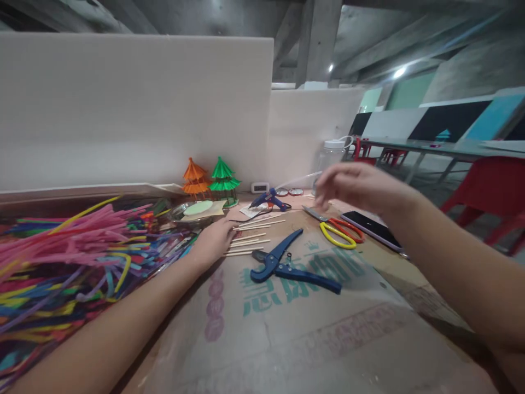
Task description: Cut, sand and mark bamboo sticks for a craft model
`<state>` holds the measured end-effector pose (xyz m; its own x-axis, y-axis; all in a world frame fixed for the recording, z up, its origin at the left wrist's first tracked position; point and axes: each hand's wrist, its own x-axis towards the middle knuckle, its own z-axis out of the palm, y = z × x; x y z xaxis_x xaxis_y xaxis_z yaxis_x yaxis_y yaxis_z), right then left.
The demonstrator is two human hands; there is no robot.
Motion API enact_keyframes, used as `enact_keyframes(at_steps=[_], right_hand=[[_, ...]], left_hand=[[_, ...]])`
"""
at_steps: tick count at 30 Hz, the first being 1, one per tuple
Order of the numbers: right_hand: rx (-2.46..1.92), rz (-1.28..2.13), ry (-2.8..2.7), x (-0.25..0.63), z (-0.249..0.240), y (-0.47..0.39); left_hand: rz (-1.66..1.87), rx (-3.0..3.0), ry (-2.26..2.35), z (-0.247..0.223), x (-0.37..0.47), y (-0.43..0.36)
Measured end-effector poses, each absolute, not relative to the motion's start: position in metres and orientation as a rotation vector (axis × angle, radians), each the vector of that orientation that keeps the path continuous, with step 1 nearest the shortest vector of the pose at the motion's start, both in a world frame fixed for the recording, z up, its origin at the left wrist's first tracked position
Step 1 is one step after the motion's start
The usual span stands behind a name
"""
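My left hand (214, 241) lies low over the left ends of several thin wooden sticks (250, 241); its fingers look laid out flat, and their tips are partly hidden. The sticks rest side by side on the work surface. In the air at right is my right hand (356, 183), blurred, its fingers loosely bent and nothing visible in them. Below it are scissors (338, 232) with yellow and orange handles. A blue pipe cutter (283, 262) lies with its handles spread, just right of the sticks. Behind it, a blue glue gun (268, 200) has a clear glue stick in its rear.
Colourful pipe cleaners (82, 246) heap up at left. Orange (196, 178) and green (223, 178) tiered pieces stand at the back beside a metal dish (180, 213). A phone (373, 227) and a clear bottle (330, 156) are at right. Printed cardboard (295, 339) covers the front.
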<state>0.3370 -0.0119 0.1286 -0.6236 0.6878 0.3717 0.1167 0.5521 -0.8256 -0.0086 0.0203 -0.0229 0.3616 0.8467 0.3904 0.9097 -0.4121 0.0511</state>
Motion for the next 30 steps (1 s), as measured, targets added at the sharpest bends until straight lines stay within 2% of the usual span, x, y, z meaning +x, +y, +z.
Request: enact_keyframes(at_steps=[2,6,9,25,28,30], right_hand=[[-0.747,0.961,-2.435,0.326,0.109,-0.009],[-0.969,0.474,-2.833,0.31,0.064,-0.014],[-0.979,0.394,-2.963,0.307,0.04,-0.018],[-0.885,-0.092,-3.0,0.287,0.019,-0.029],[-0.857,-0.098,-2.972,0.283,0.018,-0.032],[-0.935,0.021,-2.86,0.282,0.021,-0.03]], left_hand=[[-0.51,-2.458,-1.56,-0.024,-0.011,0.024],[-0.445,-2.482,-1.527,-0.027,-0.013,0.029],[-0.428,-2.48,-1.539,-0.026,-0.015,0.03],[-0.424,-2.509,-1.672,-0.036,-0.02,0.038],[-0.482,-2.514,-1.664,-0.032,-0.017,0.029],[-0.537,-2.495,-1.67,-0.024,-0.012,0.022]])
